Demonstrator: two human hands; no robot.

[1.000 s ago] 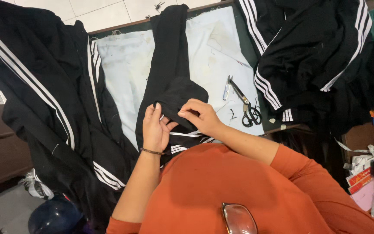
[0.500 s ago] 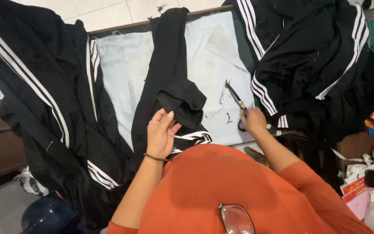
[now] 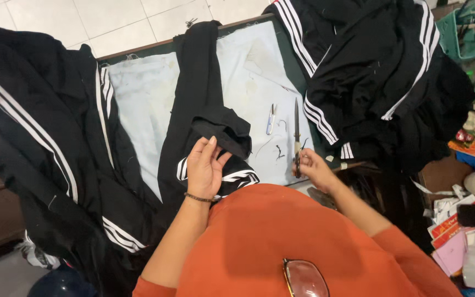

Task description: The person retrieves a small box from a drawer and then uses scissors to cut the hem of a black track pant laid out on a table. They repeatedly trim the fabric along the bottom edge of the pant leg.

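A black garment piece (image 3: 204,115) with white stripes lies down the middle of the pale cloth-covered table (image 3: 144,104), its near end folded over. My left hand (image 3: 203,168) rests on that folded end, fingers apart, palm partly up. My right hand (image 3: 313,169) is closed on the handles of a pair of scissors (image 3: 296,135), whose blades point away from me along the table. A small thread snipper (image 3: 270,119) lies just left of the blades.
Heaps of black striped garments lie at the left (image 3: 34,148) and at the upper right (image 3: 380,82). A green basket (image 3: 463,33) stands at the far right. Papers and clutter (image 3: 463,231) sit at the lower right. Glasses (image 3: 303,278) hang on my orange shirt.
My right hand left the folded garment, reached right and took hold of the scissors, which now point straight away from me. My left hand stayed on the fabric.
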